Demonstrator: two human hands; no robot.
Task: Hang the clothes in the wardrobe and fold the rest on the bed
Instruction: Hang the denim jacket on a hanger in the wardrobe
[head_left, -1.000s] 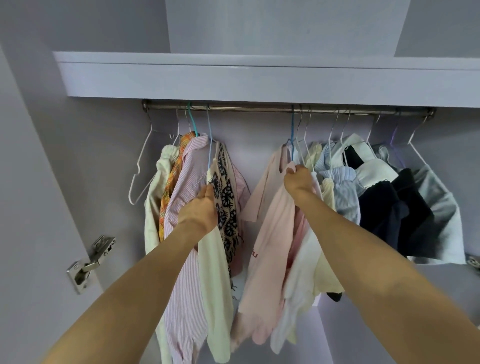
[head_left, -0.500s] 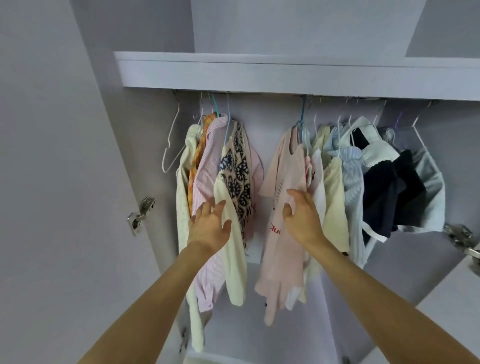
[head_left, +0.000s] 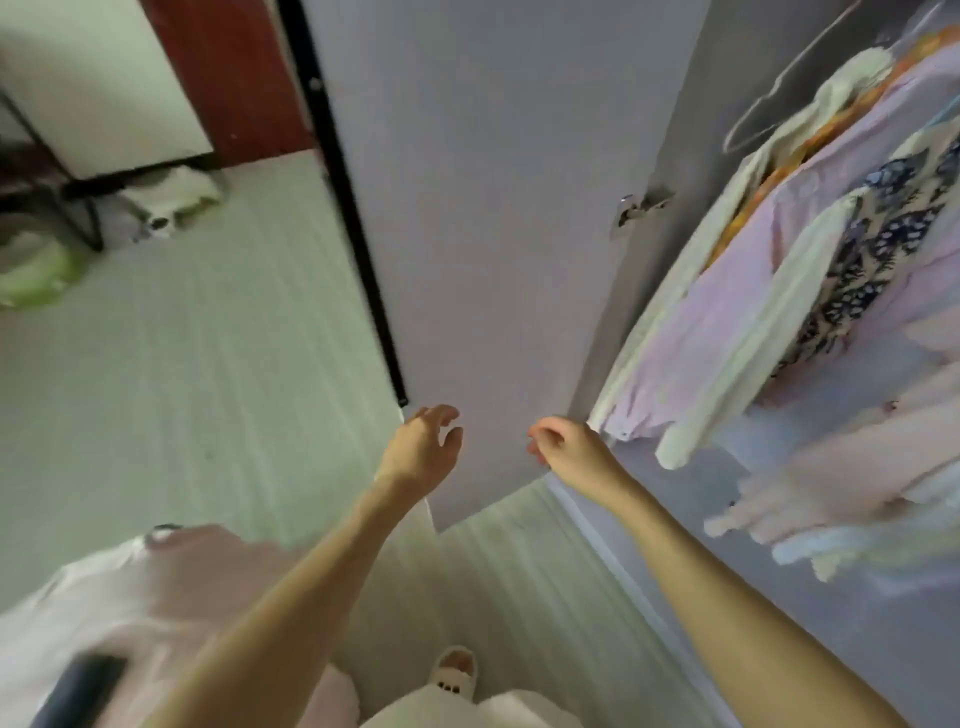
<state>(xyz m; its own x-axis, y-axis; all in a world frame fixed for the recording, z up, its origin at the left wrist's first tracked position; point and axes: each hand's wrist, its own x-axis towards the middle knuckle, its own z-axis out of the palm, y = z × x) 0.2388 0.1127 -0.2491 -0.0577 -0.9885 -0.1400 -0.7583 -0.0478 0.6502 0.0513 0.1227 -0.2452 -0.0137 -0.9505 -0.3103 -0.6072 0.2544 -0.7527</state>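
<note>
Before the open wardrobe door (head_left: 483, 218), left hand (head_left: 423, 449) and right hand (head_left: 566, 452) stretched forward on bare arms, fingers loosely curled, holding nothing, touching nothing. Far right, hanging clothes (head_left: 779, 291): soft, creased cotton in cream, lilac stripe and dark floral print, beside a thin wire hanger (head_left: 763, 109). Near left, blurred pale pink fabric (head_left: 156, 597).
</note>
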